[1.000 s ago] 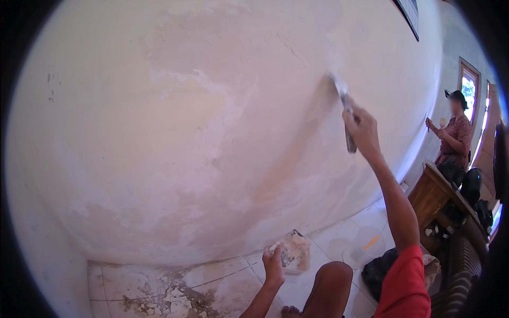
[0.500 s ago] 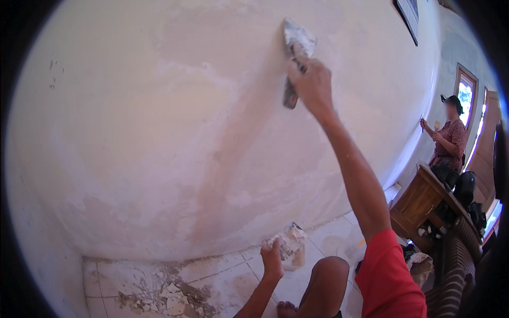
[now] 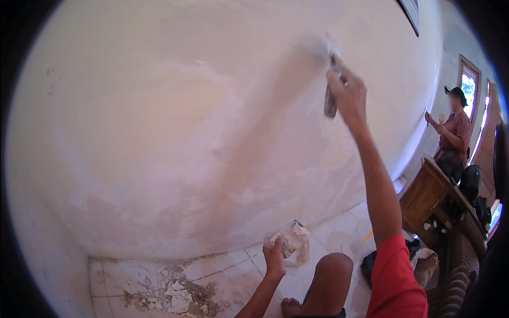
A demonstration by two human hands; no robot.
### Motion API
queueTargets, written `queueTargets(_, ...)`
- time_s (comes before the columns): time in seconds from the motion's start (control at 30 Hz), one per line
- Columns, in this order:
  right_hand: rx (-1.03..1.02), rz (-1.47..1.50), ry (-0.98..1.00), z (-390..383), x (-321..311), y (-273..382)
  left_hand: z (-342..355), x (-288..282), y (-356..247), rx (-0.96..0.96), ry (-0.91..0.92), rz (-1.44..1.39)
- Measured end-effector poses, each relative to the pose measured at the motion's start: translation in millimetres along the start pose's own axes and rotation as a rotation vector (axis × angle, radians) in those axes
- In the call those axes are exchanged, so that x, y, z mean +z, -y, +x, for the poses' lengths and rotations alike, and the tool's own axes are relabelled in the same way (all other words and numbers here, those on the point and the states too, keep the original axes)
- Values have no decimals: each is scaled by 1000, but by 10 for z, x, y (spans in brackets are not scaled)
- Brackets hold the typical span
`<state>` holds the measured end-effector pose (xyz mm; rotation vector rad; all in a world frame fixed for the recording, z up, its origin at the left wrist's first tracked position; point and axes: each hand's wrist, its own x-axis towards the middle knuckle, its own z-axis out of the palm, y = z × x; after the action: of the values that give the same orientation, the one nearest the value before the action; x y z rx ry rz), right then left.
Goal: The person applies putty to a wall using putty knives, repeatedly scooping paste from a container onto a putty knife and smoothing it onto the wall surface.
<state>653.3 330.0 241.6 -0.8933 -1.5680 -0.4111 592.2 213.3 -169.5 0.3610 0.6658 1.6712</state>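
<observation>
My right hand [image 3: 351, 98] is raised to the pale, patchy wall [image 3: 159, 138], wrapped round the dark handle of a putty knife [image 3: 330, 102]. The knife's blade is blurred by motion and lies at the wall, by a damp-looking patch. Low down near the floor, my left hand [image 3: 274, 258] grips a whitish, putty-smeared holder [image 3: 298, 247]. Its thumb shows on the near side; whether the holder is a tub, a bag or a board I cannot tell. A dark corner or blade sticks up from its far edge.
Plaster chips [image 3: 180, 299] lie on the white tiled floor [image 3: 233, 275] at the wall's foot. My bent knee [image 3: 334, 270] is beside the left hand. To the right stand a wooden cabinet [image 3: 421, 199] and striped seating [image 3: 456, 275]. Farther off, another person [image 3: 455, 130] works at the wall.
My right hand has swept the putty knife rightward and slightly down along the wall. The view has shifted a little; my left hand keeps its hold on the smeared holder.
</observation>
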Motion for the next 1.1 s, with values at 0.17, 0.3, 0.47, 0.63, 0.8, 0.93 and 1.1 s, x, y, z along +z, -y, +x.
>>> queueTargets(0.17,245,127,160,180,138,121,56,-39,41,0,-21,6)
queueTargets(0.3,-133,-84,220,-236,446,-55,36,27,24,-5,2,21)
queueTargets(0.47,-167,-77,358,-1122,472,171,-6,-34,-19,-6,-9,-15)
queueTargets(0.63,-97,-113,187,-831,141,-376,78,-46,113,-26,-34,58)
queueTargets(0.8,37,32,61,386,45,-361,71,-34,47,-26,-15,22)
queueTargets(0.93,54,76,140,351,323,-120,109,-56,81,-55,-18,26)
queueTargets(1.1,-296,-162,236,-515,658,54,58,-32,44,-5,-29,19)
